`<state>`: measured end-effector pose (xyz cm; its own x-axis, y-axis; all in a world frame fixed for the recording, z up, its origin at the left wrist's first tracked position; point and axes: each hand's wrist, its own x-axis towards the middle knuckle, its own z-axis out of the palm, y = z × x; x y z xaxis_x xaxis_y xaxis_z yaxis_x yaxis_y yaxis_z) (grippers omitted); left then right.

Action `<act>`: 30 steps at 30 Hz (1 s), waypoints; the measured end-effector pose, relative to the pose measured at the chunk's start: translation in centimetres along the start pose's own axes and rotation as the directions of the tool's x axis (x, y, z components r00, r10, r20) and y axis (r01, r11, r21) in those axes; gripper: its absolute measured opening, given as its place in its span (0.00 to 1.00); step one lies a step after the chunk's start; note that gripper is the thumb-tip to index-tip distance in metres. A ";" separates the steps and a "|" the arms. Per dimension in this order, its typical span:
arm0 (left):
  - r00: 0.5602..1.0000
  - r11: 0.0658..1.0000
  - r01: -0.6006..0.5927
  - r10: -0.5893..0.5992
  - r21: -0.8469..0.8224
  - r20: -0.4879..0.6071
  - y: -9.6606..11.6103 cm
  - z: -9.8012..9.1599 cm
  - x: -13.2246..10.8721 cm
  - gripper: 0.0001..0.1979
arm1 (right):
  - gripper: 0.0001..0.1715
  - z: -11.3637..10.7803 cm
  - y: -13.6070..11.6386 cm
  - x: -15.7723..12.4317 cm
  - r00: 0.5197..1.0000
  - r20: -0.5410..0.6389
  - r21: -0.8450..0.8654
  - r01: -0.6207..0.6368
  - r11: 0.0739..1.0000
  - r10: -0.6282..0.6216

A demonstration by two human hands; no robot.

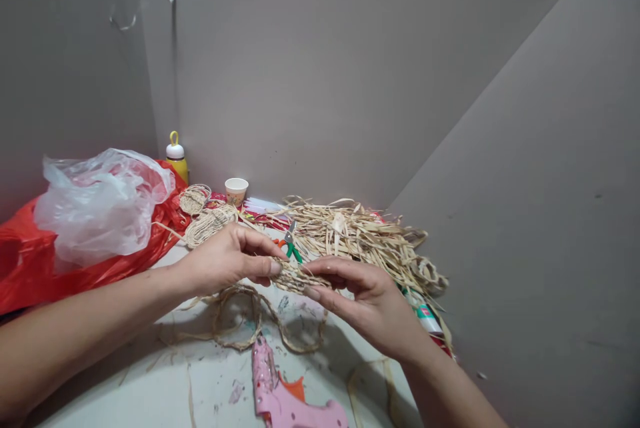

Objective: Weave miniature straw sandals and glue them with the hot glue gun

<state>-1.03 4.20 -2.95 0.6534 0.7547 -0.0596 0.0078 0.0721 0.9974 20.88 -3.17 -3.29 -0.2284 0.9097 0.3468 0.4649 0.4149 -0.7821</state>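
Note:
My left hand and my right hand meet above the white table, both pinched on a small flat coil of braided straw. A loose tail of the braid hangs from the coil and loops over the tabletop below my hands. Behind them lies a heap of pale straw strips. Green and orange handled scissors rest at the heap's near edge, just beyond my left fingers.
A pink glue gun lies at the near table edge. Two finished straw coils, a paper cup and a yellow bottle stand at the back. A clear plastic bag sits on a red bag at left. Grey walls close in behind and at right.

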 end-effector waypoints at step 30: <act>0.938 0.915 -0.238 0.304 0.325 -0.169 0.7 -0.7 0.2 0.10 | 0.16 3.1 1.3 0.4 0.890 0.148 0.808 -0.361 0.466 0.432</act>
<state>-1.41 4.81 -2.25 0.4872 0.8396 0.2402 0.0980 -0.3258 0.9403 18.76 -2.31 -5.75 -0.1283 0.9860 -0.1061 -0.3918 -0.1487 -0.9079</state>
